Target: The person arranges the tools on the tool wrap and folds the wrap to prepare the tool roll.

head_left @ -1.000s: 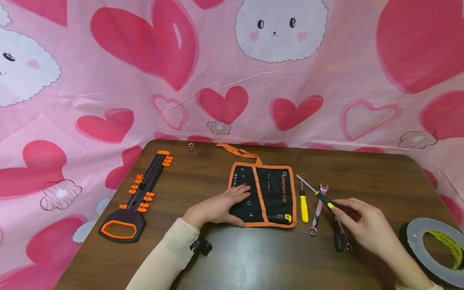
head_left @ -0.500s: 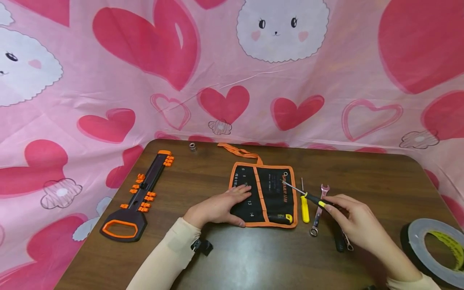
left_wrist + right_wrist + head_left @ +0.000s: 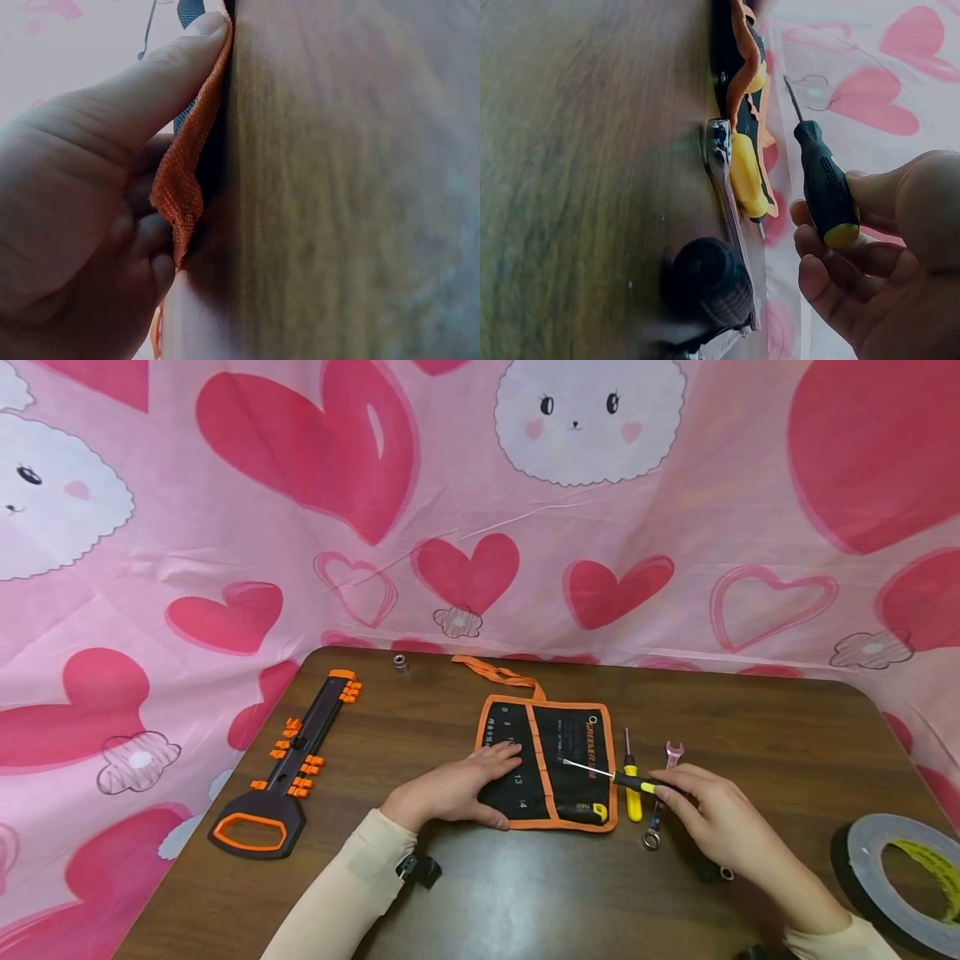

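A black tool pouch with orange edging and printed numbers lies flat on the table. My left hand rests on its left part, fingers spread; in the left wrist view the thumb touches the orange edging. With thumb and fingers, my right hand pinches a black-and-yellow screwdriver. Its shaft points left over the pouch's right half, held above it. Beneath lies a yellow-handled screwdriver, beside the pouch. A combination wrench lies farther right, partly hidden by the right hand.
A black-handled tool and another wrench end show under the right wrist. A tape roll sits at the right edge. On the left lies a black rack with orange clips. A small metal socket stands at the back.
My right hand has carried the screwdriver leftward, from above the wrenches to over the pouch, and its shaft has turned to lie flatter. The left hand stays on the pouch.
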Tool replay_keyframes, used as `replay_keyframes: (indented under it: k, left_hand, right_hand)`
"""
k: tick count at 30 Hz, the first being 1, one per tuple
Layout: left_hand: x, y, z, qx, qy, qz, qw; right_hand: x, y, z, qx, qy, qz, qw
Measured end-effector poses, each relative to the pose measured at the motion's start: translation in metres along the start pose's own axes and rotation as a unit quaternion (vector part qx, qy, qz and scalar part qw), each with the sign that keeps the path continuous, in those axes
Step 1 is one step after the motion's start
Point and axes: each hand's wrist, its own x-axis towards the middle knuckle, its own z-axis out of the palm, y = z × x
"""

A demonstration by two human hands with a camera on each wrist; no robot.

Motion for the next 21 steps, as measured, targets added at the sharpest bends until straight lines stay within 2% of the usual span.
replay_keyframes:
  k: [4,11,21]
  left_hand:
    - [0.000,0.000,0.000,0.001,0.000,0.000,1.0000]
    - [0.000,0.001,0.000,0.002,0.001,0.000,1.0000]
    - [0.000,0.001,0.001,0.006,0.002,0.000,1.0000]
  right_hand:
    - [0.002,-0.003,0.001,-0.010,-0.019,0.004,0.9998]
    - [0.005,-0.008,0.001,-0.001,-0.078,0.042,0.9961]
    - [0.014,-0.008,0.005,-0.011,-0.109,0.028,0.9936]
